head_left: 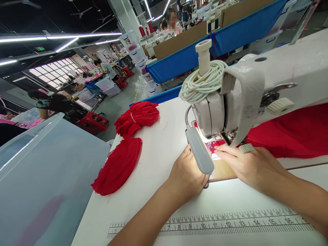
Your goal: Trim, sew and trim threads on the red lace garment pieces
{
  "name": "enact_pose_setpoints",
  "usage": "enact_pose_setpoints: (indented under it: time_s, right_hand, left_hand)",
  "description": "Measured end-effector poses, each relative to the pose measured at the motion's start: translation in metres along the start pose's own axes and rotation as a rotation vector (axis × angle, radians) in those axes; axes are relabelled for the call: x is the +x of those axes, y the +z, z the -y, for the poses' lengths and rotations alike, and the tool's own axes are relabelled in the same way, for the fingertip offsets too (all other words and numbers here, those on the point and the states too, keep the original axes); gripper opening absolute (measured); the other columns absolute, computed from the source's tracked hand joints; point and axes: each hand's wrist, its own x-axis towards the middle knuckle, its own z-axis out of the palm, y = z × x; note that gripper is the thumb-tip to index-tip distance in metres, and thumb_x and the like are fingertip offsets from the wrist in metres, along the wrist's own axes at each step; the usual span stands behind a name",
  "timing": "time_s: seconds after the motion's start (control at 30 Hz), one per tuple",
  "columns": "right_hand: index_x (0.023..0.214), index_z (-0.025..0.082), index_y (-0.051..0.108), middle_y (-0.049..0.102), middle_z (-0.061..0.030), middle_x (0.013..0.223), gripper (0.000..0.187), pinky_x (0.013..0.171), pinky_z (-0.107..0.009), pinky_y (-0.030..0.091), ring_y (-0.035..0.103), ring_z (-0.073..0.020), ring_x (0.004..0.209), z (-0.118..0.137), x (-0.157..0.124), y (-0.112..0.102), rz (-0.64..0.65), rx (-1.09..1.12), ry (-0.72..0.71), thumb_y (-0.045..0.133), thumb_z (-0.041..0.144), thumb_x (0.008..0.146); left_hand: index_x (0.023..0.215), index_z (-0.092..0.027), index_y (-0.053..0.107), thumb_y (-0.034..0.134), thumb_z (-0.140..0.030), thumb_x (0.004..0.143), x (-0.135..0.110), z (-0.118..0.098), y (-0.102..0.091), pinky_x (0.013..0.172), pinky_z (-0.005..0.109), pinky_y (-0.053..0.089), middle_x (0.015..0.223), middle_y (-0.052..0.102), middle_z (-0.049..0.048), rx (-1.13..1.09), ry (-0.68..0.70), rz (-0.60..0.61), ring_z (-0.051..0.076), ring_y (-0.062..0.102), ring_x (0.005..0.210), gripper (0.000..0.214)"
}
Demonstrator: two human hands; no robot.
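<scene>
My right hand (252, 167) reaches in from the right beside the needle area of a white sewing machine (242, 99). Its fingertips are closed on a small piece of red lace fabric (210, 147) under the machine head. My left hand (186, 174) is just left of the needle area, fingers curled in. A grey lamp (200, 150) hides part of it, so what it holds cannot be made out. A small dark rounded end (206, 185) shows below its fingers. Larger red cloth (289, 131) lies behind the machine arm.
Left on the white table (156, 147) lie stacked red fabric pieces (118, 167) and a tied red bundle (137, 118). A translucent bin (48, 177) stands beside the table. Coiled pale cord (202, 83) hangs on the machine. A printed ruler (215, 225) runs along the front.
</scene>
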Motion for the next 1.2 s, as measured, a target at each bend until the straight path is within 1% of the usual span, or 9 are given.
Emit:
enact_pose_setpoints:
  time_s: [0.1, 0.2, 0.33, 0.53, 0.7, 0.87, 1.0, 1.13, 1.2]
  right_hand:
    - [0.103, 0.02, 0.068, 0.07, -0.0043, 0.076, 0.048, 0.045, -0.034, 0.019, 0.041, -0.0157, 0.041, 0.001, 0.001, 0.0, -0.026, -0.055, -0.025, 0.037, 0.002, 0.072]
    - [0.103, 0.019, 0.069, 0.07, -0.0051, 0.075, 0.047, 0.044, -0.033, 0.019, 0.041, -0.0158, 0.042, 0.002, 0.002, -0.001, -0.02, -0.082, -0.017, 0.036, 0.002, 0.073]
    - [0.108, 0.022, 0.068, 0.07, -0.0031, 0.074, 0.05, 0.045, -0.032, 0.018, 0.042, -0.0145, 0.042, 0.001, 0.001, 0.002, -0.023, -0.093, -0.005, 0.04, 0.002, 0.073]
    - [0.11, 0.02, 0.067, 0.071, -0.0041, 0.082, 0.044, 0.045, -0.032, 0.019, 0.043, -0.0143, 0.043, -0.001, -0.001, 0.006, -0.021, -0.108, -0.012, 0.042, 0.008, 0.077]
    - [0.113, 0.021, 0.065, 0.07, -0.0037, 0.08, 0.041, 0.046, -0.033, 0.022, 0.046, -0.0158, 0.046, 0.0, 0.0, 0.005, -0.002, -0.097, -0.004, 0.044, 0.01, 0.08]
    - [0.109, 0.021, 0.067, 0.072, -0.0033, 0.086, 0.04, 0.045, -0.033, 0.023, 0.048, -0.0151, 0.046, 0.0, -0.001, 0.007, -0.077, -0.111, -0.01, 0.046, 0.009, 0.077]
    - [0.109, 0.021, 0.068, 0.073, -0.0045, 0.092, 0.04, 0.046, -0.033, 0.022, 0.051, -0.0152, 0.047, -0.001, -0.002, 0.011, -0.101, -0.121, -0.022, 0.047, 0.01, 0.077]
    - [0.109, 0.023, 0.069, 0.073, -0.0046, 0.093, 0.043, 0.045, -0.032, 0.022, 0.05, -0.0148, 0.045, -0.001, 0.0, 0.01, -0.135, -0.095, -0.019, 0.048, 0.009, 0.075]
    - [0.106, 0.022, 0.069, 0.073, -0.0046, 0.089, 0.04, 0.044, -0.032, 0.023, 0.048, -0.0148, 0.043, 0.001, 0.003, 0.006, -0.117, -0.078, -0.016, 0.048, 0.009, 0.075]
  left_hand:
    - [0.108, -0.014, 0.065, 0.041, -0.025, 0.095, 0.0, 0.0, 0.0, 0.077, 0.037, 0.054, 0.103, 0.066, 0.0122, -0.001, -0.002, 0.0, 0.02, 0.062, 0.084, 0.029]
    - [0.108, -0.013, 0.065, 0.041, -0.025, 0.095, 0.0, 0.001, 0.0, 0.083, 0.04, 0.054, 0.108, 0.066, 0.013, -0.013, -0.001, -0.003, 0.023, 0.063, 0.093, 0.029]
    - [0.109, -0.014, 0.064, 0.042, -0.026, 0.095, -0.002, 0.002, 0.002, 0.091, 0.044, 0.052, 0.112, 0.067, 0.0128, -0.016, 0.002, -0.008, 0.025, 0.062, 0.102, 0.029]
    - [0.106, -0.012, 0.065, 0.044, -0.032, 0.096, -0.003, -0.001, 0.001, 0.088, 0.041, 0.055, 0.117, 0.066, 0.0149, -0.059, 0.003, -0.008, 0.024, 0.062, 0.103, 0.031]
    - [0.112, -0.009, 0.062, 0.042, -0.035, 0.097, -0.002, -0.004, -0.001, 0.094, 0.045, 0.052, 0.117, 0.066, 0.0167, -0.062, 0.01, -0.066, 0.026, 0.061, 0.11, 0.036]
    - [0.115, -0.01, 0.062, 0.041, -0.037, 0.098, -0.003, -0.005, -0.001, 0.094, 0.044, 0.052, 0.118, 0.066, 0.0149, -0.041, 0.011, -0.043, 0.025, 0.06, 0.112, 0.038]
    - [0.114, -0.011, 0.063, 0.04, -0.038, 0.099, -0.003, -0.004, -0.002, 0.095, 0.043, 0.052, 0.119, 0.066, 0.0148, -0.024, 0.014, -0.04, 0.025, 0.06, 0.112, 0.039]
    - [0.107, -0.011, 0.065, 0.033, -0.04, 0.101, -0.002, -0.005, -0.002, 0.098, 0.042, 0.05, 0.116, 0.068, 0.0138, -0.027, 0.018, -0.054, 0.023, 0.062, 0.11, 0.044]
    - [0.108, -0.012, 0.065, 0.032, -0.041, 0.101, -0.001, -0.005, -0.002, 0.1, 0.043, 0.049, 0.116, 0.068, 0.0131, -0.02, 0.018, -0.061, 0.023, 0.061, 0.111, 0.045]
